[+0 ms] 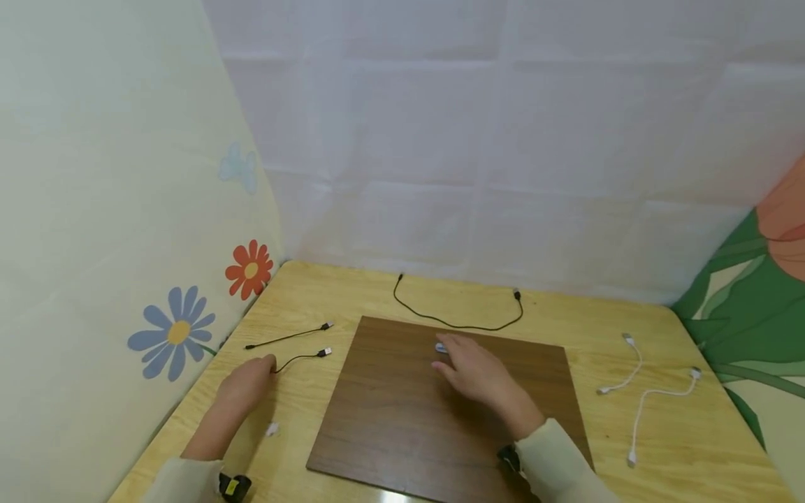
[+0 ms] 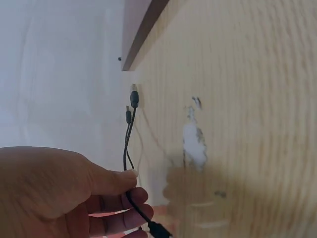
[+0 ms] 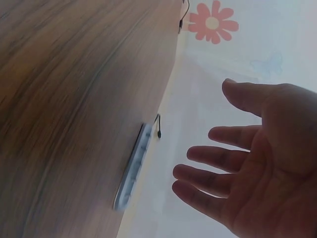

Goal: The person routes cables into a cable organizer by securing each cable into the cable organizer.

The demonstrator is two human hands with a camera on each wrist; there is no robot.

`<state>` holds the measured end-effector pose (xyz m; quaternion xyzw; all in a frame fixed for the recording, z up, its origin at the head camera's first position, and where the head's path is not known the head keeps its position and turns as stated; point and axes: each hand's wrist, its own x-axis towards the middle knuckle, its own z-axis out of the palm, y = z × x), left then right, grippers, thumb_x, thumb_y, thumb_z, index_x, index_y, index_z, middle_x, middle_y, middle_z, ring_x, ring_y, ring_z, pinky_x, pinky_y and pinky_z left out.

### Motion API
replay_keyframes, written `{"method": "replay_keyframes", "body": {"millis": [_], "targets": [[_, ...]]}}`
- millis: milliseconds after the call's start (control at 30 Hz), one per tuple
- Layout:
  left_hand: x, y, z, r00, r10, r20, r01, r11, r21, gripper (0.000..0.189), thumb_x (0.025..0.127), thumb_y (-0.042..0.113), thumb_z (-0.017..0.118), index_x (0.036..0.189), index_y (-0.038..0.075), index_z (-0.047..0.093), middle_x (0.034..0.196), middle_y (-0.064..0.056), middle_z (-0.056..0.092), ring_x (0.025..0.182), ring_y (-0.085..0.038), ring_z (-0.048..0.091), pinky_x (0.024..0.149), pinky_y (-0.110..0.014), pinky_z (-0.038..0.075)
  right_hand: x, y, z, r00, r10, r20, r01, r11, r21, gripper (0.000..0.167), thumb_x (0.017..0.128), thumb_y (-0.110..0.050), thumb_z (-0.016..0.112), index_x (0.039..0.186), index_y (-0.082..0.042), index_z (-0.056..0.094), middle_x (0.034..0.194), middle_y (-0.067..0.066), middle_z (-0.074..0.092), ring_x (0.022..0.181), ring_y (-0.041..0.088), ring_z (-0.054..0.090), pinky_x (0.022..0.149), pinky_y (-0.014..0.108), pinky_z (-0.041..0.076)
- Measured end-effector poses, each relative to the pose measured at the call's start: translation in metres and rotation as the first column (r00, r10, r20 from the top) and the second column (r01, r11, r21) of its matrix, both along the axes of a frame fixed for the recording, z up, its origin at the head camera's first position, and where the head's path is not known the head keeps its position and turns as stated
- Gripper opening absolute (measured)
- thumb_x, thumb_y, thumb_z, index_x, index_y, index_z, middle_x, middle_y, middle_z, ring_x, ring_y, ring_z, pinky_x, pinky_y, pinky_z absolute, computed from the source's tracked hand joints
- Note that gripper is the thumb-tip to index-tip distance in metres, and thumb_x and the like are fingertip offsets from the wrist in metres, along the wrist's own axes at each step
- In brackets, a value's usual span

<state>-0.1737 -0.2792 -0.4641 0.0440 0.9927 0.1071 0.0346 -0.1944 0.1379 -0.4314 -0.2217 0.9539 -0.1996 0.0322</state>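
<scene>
My left hand [image 1: 245, 384] pinches a short black USB cable [image 1: 295, 358] between thumb and fingers at the left of the table. In the left wrist view, the cable's metal-tipped plug [image 2: 134, 98] points away and its other plug [image 2: 159, 229] hangs below the fingers. Another short black cable [image 1: 286, 339] lies just beyond that hand. Over the brown board [image 1: 390, 405], my right hand [image 1: 478, 370] hovers with spread, empty fingers. Beside its fingertips is a pale grey-blue slotted strip [image 3: 132, 168], lying on the board; in the head view the hand covers most of it.
Behind the board lies a longer black cable [image 1: 453, 325], bent in a curve. Two white cables, one short [image 1: 635, 367] and one longer [image 1: 643, 412], lie on the right. A white patch [image 1: 272, 428] marks the wooden table near the left hand. Cloth walls [image 1: 390, 140] enclose the table.
</scene>
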Motion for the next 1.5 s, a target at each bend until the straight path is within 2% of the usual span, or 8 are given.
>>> {"method": "replay_keyframes", "body": {"millis": [267, 500, 700, 933, 1167, 1500], "targets": [[0.002, 0.007, 0.006, 0.999, 0.037, -0.025, -0.035, 0.996, 0.077, 0.005, 0.102, 0.011, 0.058, 0.098, 0.009, 0.060, 0.081, -0.004, 0.063, 0.065, -0.018, 0.054, 0.056, -0.037, 0.045, -0.004, -0.024, 0.002, 0.998, 0.008, 0.059, -0.008, 1.000, -0.011, 0.057, 0.103, -0.032, 0.060, 0.150, -0.004, 0.045, 0.151, 0.017, 0.049, 0.139, 0.037, 0.046, 0.113, 0.054, 0.037], [0.006, 0.016, 0.015, 0.994, 0.064, -0.088, -0.051, 0.989, 0.138, 0.010, 0.104, 0.013, 0.055, 0.099, 0.007, 0.061, 0.071, -0.001, 0.056, 0.057, -0.016, 0.049, 0.054, -0.034, 0.040, -0.011, -0.043, 0.000, 0.996, 0.067, 0.065, -0.064, 0.997, -0.054, 0.054, 0.103, -0.031, 0.060, 0.148, -0.003, 0.048, 0.148, 0.018, 0.052, 0.138, 0.037, 0.047, 0.114, 0.052, 0.036], [0.008, 0.031, 0.026, 0.987, 0.065, -0.145, -0.037, 0.982, 0.187, 0.010, 0.103, 0.010, 0.057, 0.103, 0.002, 0.063, 0.075, -0.003, 0.060, 0.058, -0.014, 0.051, 0.056, -0.034, 0.043, -0.017, -0.060, -0.005, 0.991, 0.108, 0.077, -0.100, 0.990, -0.095, 0.052, 0.104, -0.030, 0.058, 0.147, -0.003, 0.049, 0.147, 0.018, 0.052, 0.137, 0.036, 0.048, 0.114, 0.051, 0.037], [0.008, 0.042, 0.033, 0.971, 0.064, -0.229, -0.015, 0.977, 0.213, 0.008, 0.102, 0.011, 0.058, 0.101, 0.004, 0.063, 0.071, -0.001, 0.058, 0.057, -0.013, 0.049, 0.056, -0.034, 0.043, -0.017, -0.074, -0.009, 0.985, 0.137, 0.104, -0.124, 0.985, -0.121, 0.051, 0.103, -0.029, 0.059, 0.146, -0.002, 0.050, 0.147, 0.018, 0.053, 0.137, 0.036, 0.049, 0.114, 0.052, 0.037], [0.012, 0.055, 0.043, 0.967, 0.052, -0.249, 0.012, 0.968, 0.251, 0.008, 0.102, 0.011, 0.058, 0.102, 0.004, 0.063, 0.070, 0.000, 0.055, 0.056, -0.014, 0.046, 0.055, -0.033, 0.041, -0.018, -0.088, -0.008, 0.982, 0.153, 0.109, -0.135, 0.978, -0.156, 0.052, 0.103, -0.031, 0.058, 0.146, -0.003, 0.050, 0.148, 0.016, 0.053, 0.136, 0.034, 0.050, 0.113, 0.050, 0.038], [0.013, 0.075, 0.052, 0.952, 0.059, -0.300, 0.034, 0.955, 0.296, 0.007, 0.102, 0.012, 0.059, 0.099, 0.007, 0.062, 0.069, 0.001, 0.055, 0.053, -0.012, 0.045, 0.050, -0.030, 0.039, -0.026, -0.101, -0.012, 0.981, 0.160, 0.113, -0.120, 0.947, -0.297, 0.048, 0.102, -0.025, 0.062, 0.142, -0.001, 0.053, 0.137, 0.016, 0.061, 0.120, 0.032, 0.062, 0.100, 0.048, 0.050]]}}
